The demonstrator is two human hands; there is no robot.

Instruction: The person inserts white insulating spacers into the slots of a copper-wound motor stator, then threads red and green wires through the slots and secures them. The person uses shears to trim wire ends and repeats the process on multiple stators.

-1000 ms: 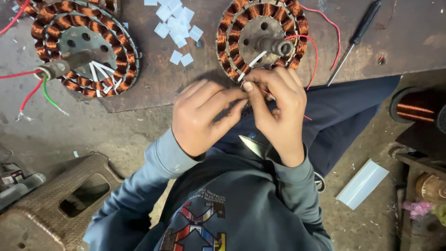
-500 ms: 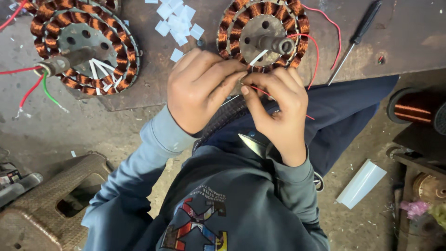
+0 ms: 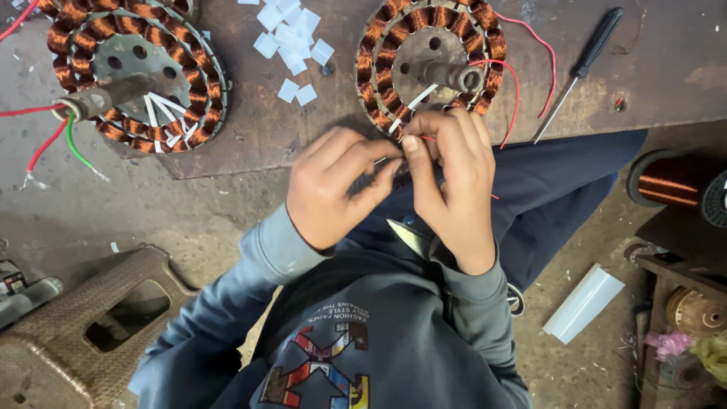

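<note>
At ten o'clock on the table (image 3: 250,144) sits one wound stator (image 3: 132,72), copper coils in a ring, with red and green leads trailing off toward nine. Just right of it, at about eleven, lies a scatter of small white paper slips (image 3: 291,38).

My left hand (image 3: 333,189) comes next. Its grip is closed: thumb and forefinger are pinched together at the fingertips, on something too thin to make out clearly, probably a fine wire end or a sleeve. Touching it fingertip to fingertip is my right hand (image 3: 454,185), also closed in a pinch on the same spot, with a thin red wire (image 3: 509,98) running out from under its fingers.

The piece I am working on, the second stator (image 3: 432,64), lies at twelve o'clock from both grips, just beyond my fingertips and nearly touching the right one. Its shaft points toward three o'clock, and the red lead loops off its right edge and back down to my fingers. The right hand is the nearer of the two to the coils.

Farther right, at two o'clock, a black-handled screwdriver (image 3: 579,72) lies slanted, tip toward me. At three, off the table, is a spool of copper wire (image 3: 670,185).
</note>
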